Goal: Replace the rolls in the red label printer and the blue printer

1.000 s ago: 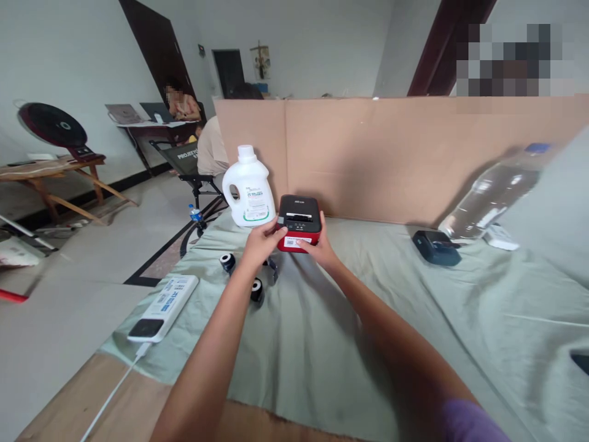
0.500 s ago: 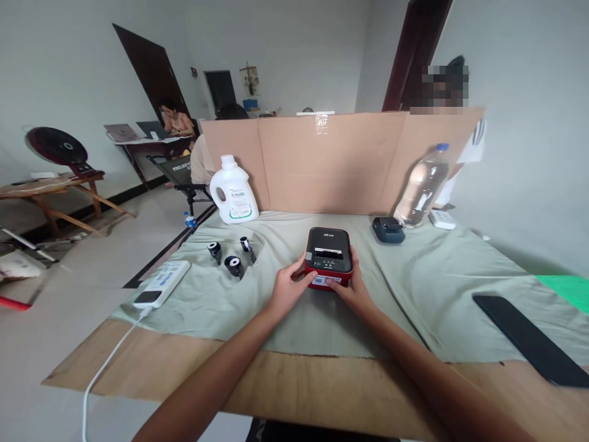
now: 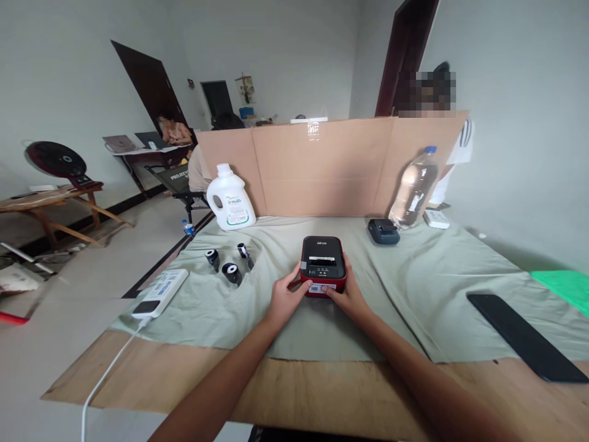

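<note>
A black and red label printer [image 3: 323,258] rests on the green cloth [image 3: 304,337] in the middle of the table. My left hand [image 3: 289,294] grips its left side, thumb on the front face by a white label. On the other side, my right hand [image 3: 350,291] holds the right edge, its thumb also against the front. Both hands' outer fingers are partly hidden behind the printer's sides. To the left stand several black rolls [image 3: 232,274], which look like ribbon or label spools.
A white power strip [image 3: 161,293] with a cable lies left. Behind are a detergent bottle [image 3: 230,199], a cardboard screen [image 3: 317,169], a small dark device [image 3: 383,231] and a large clear bottle [image 3: 413,190]. A black phone [image 3: 524,334] lies right. Other people sit beyond the screen.
The camera view has shifted slightly, so everything sits a little lower and further left. Both hands keep the same hold on the label printer.
</note>
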Demonstrator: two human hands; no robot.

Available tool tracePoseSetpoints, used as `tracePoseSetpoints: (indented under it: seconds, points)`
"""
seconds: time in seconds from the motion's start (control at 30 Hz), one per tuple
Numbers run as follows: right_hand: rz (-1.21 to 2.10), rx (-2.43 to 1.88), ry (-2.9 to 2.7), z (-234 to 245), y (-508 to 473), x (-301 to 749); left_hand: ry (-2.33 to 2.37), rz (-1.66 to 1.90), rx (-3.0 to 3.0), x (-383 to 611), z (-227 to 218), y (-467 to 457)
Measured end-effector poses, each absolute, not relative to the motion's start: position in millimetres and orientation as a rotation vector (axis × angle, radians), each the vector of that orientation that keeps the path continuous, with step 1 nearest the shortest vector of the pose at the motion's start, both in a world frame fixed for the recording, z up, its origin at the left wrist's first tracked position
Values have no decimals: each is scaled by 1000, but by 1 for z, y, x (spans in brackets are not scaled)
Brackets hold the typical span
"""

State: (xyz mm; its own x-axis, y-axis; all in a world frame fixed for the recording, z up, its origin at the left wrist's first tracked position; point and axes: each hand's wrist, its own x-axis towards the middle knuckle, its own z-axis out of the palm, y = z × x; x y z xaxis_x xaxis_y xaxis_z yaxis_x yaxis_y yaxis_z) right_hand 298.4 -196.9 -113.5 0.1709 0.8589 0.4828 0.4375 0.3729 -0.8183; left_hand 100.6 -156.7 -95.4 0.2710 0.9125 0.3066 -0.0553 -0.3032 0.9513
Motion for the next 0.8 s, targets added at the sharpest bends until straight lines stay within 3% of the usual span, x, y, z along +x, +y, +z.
tracePoseSetpoints:
  seconds: [0.8]
  points:
    - [398,-1314,-1473,-112,-202,302,909,1262,1629,98,-93,-160]
